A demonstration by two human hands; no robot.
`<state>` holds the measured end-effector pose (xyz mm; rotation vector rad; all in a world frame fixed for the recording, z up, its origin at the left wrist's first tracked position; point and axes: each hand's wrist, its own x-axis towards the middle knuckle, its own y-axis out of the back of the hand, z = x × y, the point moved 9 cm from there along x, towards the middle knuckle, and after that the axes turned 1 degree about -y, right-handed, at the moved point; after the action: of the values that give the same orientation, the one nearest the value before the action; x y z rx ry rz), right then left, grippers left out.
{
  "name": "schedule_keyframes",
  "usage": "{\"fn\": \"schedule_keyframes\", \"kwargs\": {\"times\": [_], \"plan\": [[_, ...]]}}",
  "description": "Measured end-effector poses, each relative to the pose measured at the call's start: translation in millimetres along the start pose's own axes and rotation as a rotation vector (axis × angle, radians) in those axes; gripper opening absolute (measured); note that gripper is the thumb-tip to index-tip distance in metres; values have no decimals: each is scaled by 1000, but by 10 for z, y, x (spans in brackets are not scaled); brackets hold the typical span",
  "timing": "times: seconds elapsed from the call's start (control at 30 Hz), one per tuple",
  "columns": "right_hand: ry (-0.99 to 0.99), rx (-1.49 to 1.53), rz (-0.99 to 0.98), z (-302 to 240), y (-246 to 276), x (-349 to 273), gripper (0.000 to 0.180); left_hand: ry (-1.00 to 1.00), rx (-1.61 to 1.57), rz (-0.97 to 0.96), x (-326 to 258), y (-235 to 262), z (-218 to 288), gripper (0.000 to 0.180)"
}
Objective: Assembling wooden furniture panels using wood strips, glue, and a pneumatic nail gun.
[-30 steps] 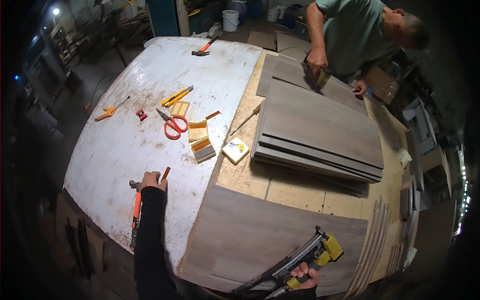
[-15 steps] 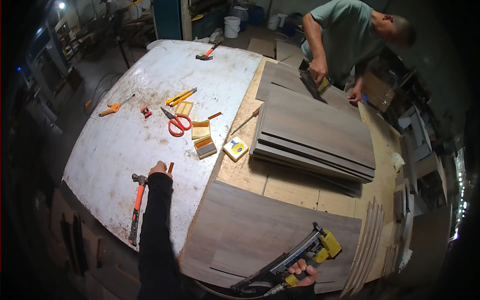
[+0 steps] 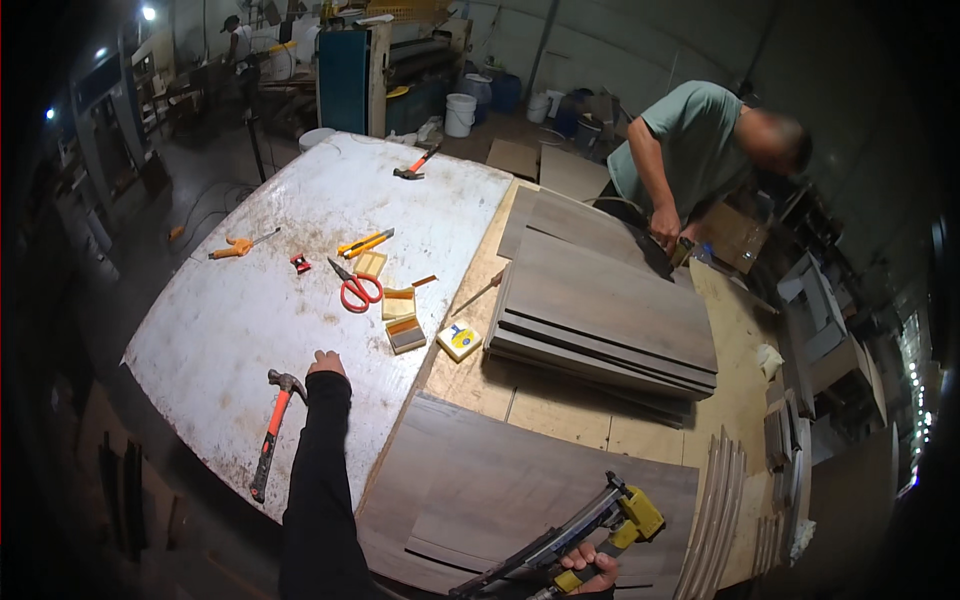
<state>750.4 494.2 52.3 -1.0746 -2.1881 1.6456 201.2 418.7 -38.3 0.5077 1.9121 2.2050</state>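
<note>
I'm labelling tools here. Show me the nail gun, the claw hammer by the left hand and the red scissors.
nail gun [image 3: 600,525]: head view, on its yellow body.
claw hammer [image 3: 272,440]: head view, on its orange handle.
red scissors [image 3: 357,290]: head view, on the red handles.

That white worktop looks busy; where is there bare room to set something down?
The white-painted worktop is bare between the left hand, the orange-handled hammer and the orange pliers, and again at the far end before the second hammer. It is crowded around the red-handled scissors and small wooden blocks.
</note>
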Motion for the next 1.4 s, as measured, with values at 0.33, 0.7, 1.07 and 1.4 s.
{"fn": "schedule_keyframes", "kwargs": {"times": [0.33, 0.7, 1.07, 1.4], "plan": [[-34, 33, 61, 34, 7, -145, 18, 595, -1439, -540, -984, -331, 233, 11], [-22, 68, -13, 102, -117, -219, 15, 275, -1778, -1009, -2554, 798, 1135, 11], [18, 55, 36, 64, -35, -295, 15, 65, -1681, -913, -3029, 1264, 1339, 13], [25, 29, 25, 27, -6, -287, 17, -29, -1585, -782, -3156, 1615, 1440, 23]]}}
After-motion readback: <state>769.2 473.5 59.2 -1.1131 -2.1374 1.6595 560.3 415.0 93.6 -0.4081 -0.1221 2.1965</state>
